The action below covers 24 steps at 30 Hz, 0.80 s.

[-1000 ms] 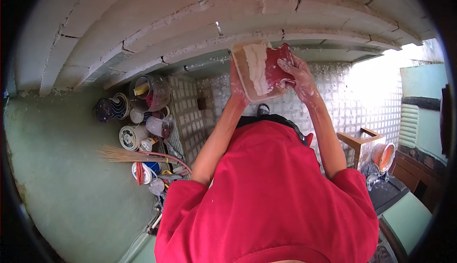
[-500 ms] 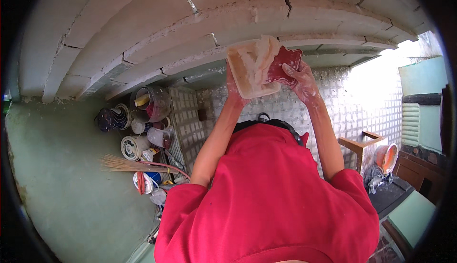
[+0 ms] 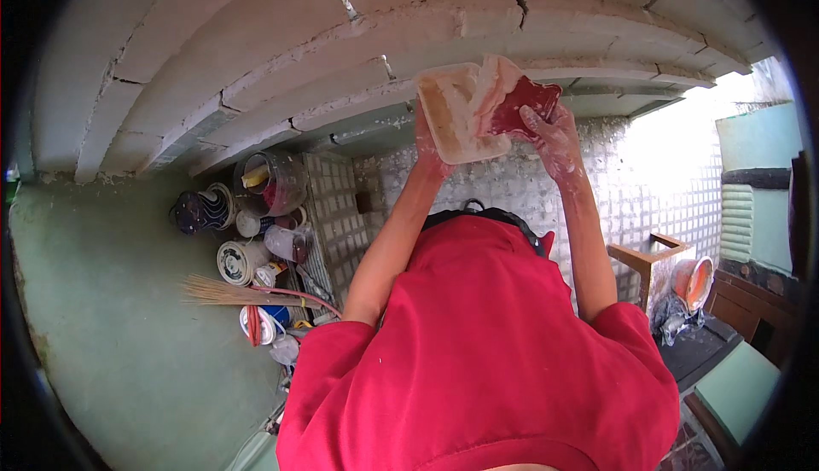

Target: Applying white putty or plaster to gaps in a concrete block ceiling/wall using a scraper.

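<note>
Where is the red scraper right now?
In the head view, the red scraper is up high, right of the middle, in the right hand, at the right edge of the pale tub that the left hand holds.

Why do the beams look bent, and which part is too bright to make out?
In the head view, fisheye distortion bows the pale beams and the corners go black; in that same head view, glare whites out part of the tiled floor at right, while the container and red scraper are readable.
</note>
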Available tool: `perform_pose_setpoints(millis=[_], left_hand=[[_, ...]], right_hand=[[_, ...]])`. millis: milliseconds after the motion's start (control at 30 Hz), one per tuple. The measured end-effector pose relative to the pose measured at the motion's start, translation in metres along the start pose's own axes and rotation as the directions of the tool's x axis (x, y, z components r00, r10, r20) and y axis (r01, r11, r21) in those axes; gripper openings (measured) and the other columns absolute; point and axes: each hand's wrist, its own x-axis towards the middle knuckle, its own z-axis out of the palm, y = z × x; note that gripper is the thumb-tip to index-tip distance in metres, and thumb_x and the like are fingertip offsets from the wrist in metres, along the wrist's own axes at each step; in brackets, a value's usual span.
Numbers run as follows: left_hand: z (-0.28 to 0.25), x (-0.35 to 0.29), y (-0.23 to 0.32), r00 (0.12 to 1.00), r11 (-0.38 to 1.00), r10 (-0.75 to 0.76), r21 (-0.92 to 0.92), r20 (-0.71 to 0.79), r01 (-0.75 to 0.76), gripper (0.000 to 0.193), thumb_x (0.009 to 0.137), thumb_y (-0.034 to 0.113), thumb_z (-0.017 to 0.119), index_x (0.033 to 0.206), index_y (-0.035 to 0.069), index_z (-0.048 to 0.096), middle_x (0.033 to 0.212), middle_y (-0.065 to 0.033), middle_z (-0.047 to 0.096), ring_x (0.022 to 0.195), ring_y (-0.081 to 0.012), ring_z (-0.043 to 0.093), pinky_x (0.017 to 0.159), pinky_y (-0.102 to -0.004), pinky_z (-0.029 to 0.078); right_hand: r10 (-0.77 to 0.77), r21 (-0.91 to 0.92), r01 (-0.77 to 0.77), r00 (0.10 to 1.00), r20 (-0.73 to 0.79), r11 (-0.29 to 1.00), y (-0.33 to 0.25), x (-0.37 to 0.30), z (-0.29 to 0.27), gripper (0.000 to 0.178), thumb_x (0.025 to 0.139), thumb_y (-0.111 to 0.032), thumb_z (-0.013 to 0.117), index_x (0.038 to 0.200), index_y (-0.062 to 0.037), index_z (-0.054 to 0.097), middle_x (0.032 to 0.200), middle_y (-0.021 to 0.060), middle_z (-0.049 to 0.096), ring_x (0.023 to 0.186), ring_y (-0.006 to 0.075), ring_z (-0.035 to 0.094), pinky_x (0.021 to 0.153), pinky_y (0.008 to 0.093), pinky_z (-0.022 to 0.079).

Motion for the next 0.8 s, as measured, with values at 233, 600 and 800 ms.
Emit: perform_pose_setpoints(millis=[233,600,800], left_hand=[[-0.02,-0.005,-0.03,0.975,-0.136,-0.179,-0.985,0.134,0.111,0.069,0.093,0.061,0.044,0.145,0.016,0.039,0.142,-0.0077,0.048,0.128,-0.0276,0.047,0.108,-0.0464,0.039],[-0.04,-0.002,-0.032,0.962,-0.134,-0.255,-0.989,0.099,0.067,0.071,0.091,0.066,0.042,0.143,0.016,0.043,0.139,-0.0079,0.052,0.125,-0.0284,0.051,0.105,-0.0472,0.042],[-0.047,0.0,-0.038,0.982,-0.131,-0.141,-0.986,0.124,0.106,0.07,0.091,0.065,0.044,0.141,0.016,0.045,0.138,-0.0071,0.052,0.124,-0.0281,0.051,0.104,-0.0464,0.042]], right_hand=[[-0.219,-0.557,0.199,0.975,0.031,0.807,-0.001,0.004,0.025,0.023,0.09,-0.007,0.065,0.109,0.0038,0.065,0.094,0.0071,0.072,0.082,0.0095,0.062,0.077,0.027,0.051],[-0.383,-0.666,0.258,0.923,-0.046,0.7,0.016,0.012,0.052,0.02,0.087,-0.005,0.064,0.105,0.003,0.069,0.092,0.0102,0.073,0.081,0.0106,0.062,0.076,0.0267,0.049],[-0.435,-0.73,0.221,0.893,-0.115,0.646,0.023,0.007,0.055,0.021,0.087,-0.009,0.068,0.104,0.0024,0.07,0.088,0.0094,0.073,0.079,0.0091,0.061,0.075,0.0257,0.049]])
